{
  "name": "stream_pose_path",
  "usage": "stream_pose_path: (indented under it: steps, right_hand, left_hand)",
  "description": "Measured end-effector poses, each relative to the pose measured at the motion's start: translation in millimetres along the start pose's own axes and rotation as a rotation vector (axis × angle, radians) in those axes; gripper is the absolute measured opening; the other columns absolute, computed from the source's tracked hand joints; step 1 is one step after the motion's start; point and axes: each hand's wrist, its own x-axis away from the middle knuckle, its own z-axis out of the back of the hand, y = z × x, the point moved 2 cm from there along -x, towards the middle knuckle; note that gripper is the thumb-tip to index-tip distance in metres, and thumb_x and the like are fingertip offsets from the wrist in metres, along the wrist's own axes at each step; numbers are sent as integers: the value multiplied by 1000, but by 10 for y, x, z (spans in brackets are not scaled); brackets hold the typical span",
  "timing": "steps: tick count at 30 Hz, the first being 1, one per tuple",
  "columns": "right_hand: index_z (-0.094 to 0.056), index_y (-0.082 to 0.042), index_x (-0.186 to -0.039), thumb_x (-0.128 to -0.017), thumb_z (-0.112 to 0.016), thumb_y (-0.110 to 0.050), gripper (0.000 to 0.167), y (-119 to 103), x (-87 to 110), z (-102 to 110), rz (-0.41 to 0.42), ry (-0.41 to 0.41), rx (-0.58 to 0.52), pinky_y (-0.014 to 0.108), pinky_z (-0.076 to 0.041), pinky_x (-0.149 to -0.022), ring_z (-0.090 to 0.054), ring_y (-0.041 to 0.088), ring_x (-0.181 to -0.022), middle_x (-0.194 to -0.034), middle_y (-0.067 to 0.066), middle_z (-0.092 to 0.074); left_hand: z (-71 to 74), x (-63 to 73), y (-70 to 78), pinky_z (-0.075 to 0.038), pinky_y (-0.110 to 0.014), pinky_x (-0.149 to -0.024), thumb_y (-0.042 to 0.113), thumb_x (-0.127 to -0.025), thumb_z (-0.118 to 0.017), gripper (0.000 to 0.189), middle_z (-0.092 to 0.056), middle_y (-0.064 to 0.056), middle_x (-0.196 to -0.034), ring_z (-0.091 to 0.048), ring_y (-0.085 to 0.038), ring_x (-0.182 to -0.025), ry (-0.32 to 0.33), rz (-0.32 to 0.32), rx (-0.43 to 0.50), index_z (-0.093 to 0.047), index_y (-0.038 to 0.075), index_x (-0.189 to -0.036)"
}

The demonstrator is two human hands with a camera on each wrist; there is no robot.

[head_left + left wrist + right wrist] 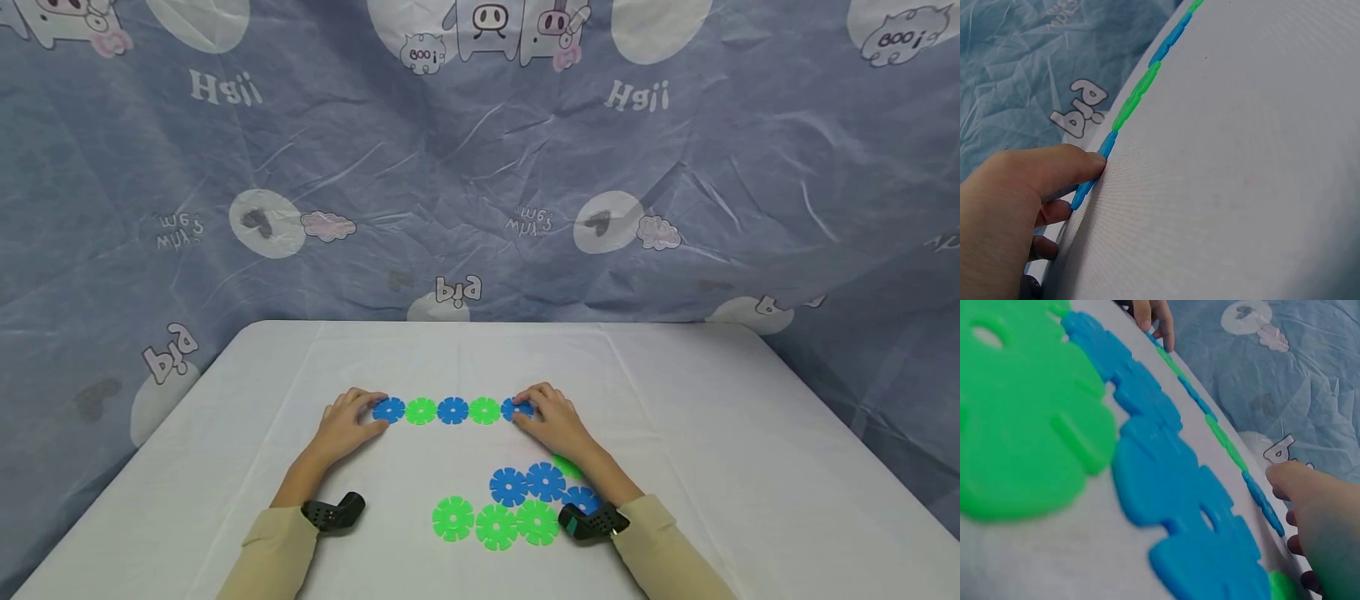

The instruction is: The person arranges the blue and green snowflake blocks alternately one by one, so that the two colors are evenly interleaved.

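Note:
Five-piece talk aside, a straight row of notched plastic snowflake discs lies across the white table, blue and green by turns. At its left end my left hand [347, 427] pinches a blue snowflake disc [392, 403] by its edges, thumb on the near side. My right hand [553, 423] holds the blue snowflake disc [513, 407] at the right end between thumb and fingers, partly covering it. Between them lie a green disc [421, 403], a middle blue disc [453, 403] and another green disc [484, 403]. The left wrist view shows the left thumb [1079, 164] against the blue disc.
Nearer me lie loose green discs [497, 537] and blue discs [508, 477], some overlapping, partly under my right forearm. A wrist camera [592, 523] hangs close over them. The white table [225, 467] ends at a blue patterned cloth [465, 167] behind.

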Motion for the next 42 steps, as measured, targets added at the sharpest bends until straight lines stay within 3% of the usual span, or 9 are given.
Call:
stream_pose_path:
  steps: [3,8,16,23,29,42]
  right_hand:
    - [-63,-20,-102,-84,-62,-29,21,-56,20,19,17,37,-9,38,-34,-80,-48,12,-84,-108,1,-56]
    - [-63,-21,-101,-84,-62,-28,18,-271,102,2,109,29,-39,40,-34,-83,-52,12,-86,-106,-3,-58]
    - [-62,-23,-102,-85,-60,-31,19,-644,344,-119,277,-143,-65,36,-35,-83,-52,9,-90,-107,-10,-57]
    - [-61,-28,-107,-87,-55,-35,22,-811,605,-176,378,-309,-48,31,-37,-87,-50,4,-99,-107,-16,-55]
    - [-58,-32,-110,-87,-54,-37,23,-810,697,-221,371,-412,-101,25,-40,-84,-48,1,-97,-109,-18,-53]
    - [-53,-38,-117,-82,-55,-53,38,-794,700,-242,348,-503,-49,28,-38,-89,-42,5,-106,-115,-18,-47]
  left_hand:
    - [-6,-3,1,-28,-42,-83,30,-80,-64,46,-53,-7,-108,-46,-27,-107,-1,-4,1,-57,13,-122]
    - [-8,-12,11,-28,-42,-82,30,-80,-63,46,-54,-7,-108,-47,-27,-106,0,-11,-2,-57,13,-122]
    - [-5,-2,15,-28,-42,-82,30,-80,-63,46,-53,-7,-109,-46,-28,-108,-7,-1,-1,-56,13,-122]
    - [2,-2,25,-28,-43,-83,29,-80,-64,46,-54,-8,-109,-46,-28,-108,-7,-1,1,-57,13,-122]
    - [1,-11,9,-28,-43,-84,29,-80,-63,46,-54,-7,-109,-46,-28,-108,-1,1,-10,-56,13,-122]
    - [-5,-5,-20,-28,-43,-84,30,-80,-63,46,-54,-7,-109,-46,-27,-108,1,3,-21,-56,14,-122]
